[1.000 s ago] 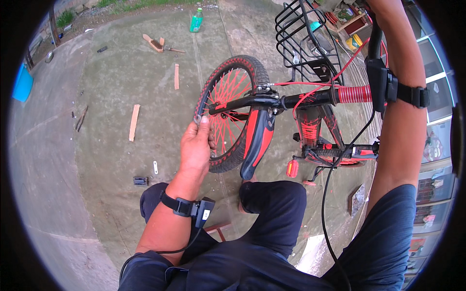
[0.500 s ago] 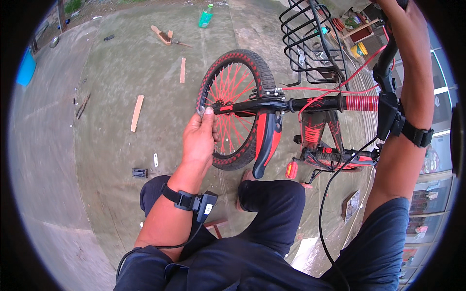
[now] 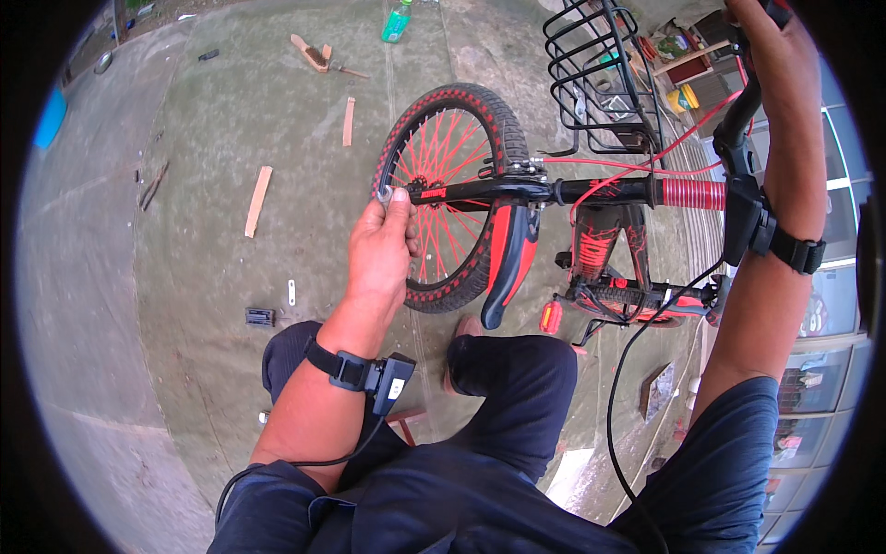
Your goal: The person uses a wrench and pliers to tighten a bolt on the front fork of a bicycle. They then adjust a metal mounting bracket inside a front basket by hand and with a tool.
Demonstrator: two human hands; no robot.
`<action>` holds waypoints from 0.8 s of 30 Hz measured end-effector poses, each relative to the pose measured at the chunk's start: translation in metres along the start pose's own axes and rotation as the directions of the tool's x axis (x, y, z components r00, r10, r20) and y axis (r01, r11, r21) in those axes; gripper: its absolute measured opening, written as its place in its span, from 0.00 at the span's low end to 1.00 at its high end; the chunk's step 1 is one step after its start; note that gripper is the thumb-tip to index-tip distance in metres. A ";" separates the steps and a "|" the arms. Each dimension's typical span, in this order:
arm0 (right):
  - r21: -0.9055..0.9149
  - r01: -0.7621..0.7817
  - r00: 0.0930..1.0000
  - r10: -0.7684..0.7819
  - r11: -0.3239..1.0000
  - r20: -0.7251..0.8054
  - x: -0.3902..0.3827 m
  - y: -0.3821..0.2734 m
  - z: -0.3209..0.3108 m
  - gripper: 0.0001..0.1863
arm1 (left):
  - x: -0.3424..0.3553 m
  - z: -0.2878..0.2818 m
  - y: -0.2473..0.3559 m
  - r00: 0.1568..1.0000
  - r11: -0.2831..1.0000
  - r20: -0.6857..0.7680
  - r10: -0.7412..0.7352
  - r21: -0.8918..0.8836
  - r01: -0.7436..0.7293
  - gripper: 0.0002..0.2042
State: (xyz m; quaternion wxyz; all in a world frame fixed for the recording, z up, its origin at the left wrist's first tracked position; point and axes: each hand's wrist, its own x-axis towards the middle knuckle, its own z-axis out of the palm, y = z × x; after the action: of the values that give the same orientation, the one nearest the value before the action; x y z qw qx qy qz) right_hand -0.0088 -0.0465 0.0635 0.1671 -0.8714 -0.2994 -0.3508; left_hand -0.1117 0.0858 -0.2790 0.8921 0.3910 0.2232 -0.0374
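My left hand (image 3: 380, 235) is closed beside the hub of the bicycle's front wheel (image 3: 506, 120), at the end of the black fork (image 3: 480, 193). Between thumb and fingers shows the silvery end of what looks like a wrench (image 3: 385, 195); the rest of it is hidden by the hand. Up at the top right, my right hand (image 3: 783, 42) is wrapped round the handlebar grip (image 3: 778, 13), partly cut off by the picture's rim. A red and black mudguard (image 3: 510, 263) hangs from the fork crown.
A black wire basket (image 3: 600, 83) sits beyond the bicycle's front. On the ground mat lie a wire brush (image 3: 312, 54), a screwdriver-like tool (image 3: 351, 72), pliers (image 3: 154, 187), cardboard strips (image 3: 259, 201) and a small metal plate (image 3: 292, 293). A green bottle (image 3: 397, 22) stands farther off.
The view has shifted slightly, and the front wheel and fork sit a little higher in it. My left hand stays at the hub and my right on the grip.
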 end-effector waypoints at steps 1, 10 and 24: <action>-0.037 0.006 0.999 -0.007 0.999 -0.047 0.003 0.011 0.002 0.09 | 0.001 0.000 0.000 1.000 1.000 -0.001 0.001 0.000 -0.001 0.13; -0.026 0.085 0.992 -0.087 0.996 -0.092 -0.007 0.001 0.010 0.07 | 0.002 -0.003 0.002 1.000 1.000 -0.002 -0.002 -0.003 0.002 0.13; 0.107 0.118 0.993 -0.119 0.987 0.000 -0.006 -0.002 0.004 0.09 | 0.000 -0.003 0.000 1.000 0.999 0.012 0.016 -0.046 -0.016 0.13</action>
State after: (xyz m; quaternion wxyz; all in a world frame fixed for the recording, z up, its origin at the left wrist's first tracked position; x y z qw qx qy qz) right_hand -0.0115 -0.0453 0.0570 0.1915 -0.8430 -0.3694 -0.3408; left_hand -0.1129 0.0877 -0.2806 0.9025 0.3717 0.2156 -0.0275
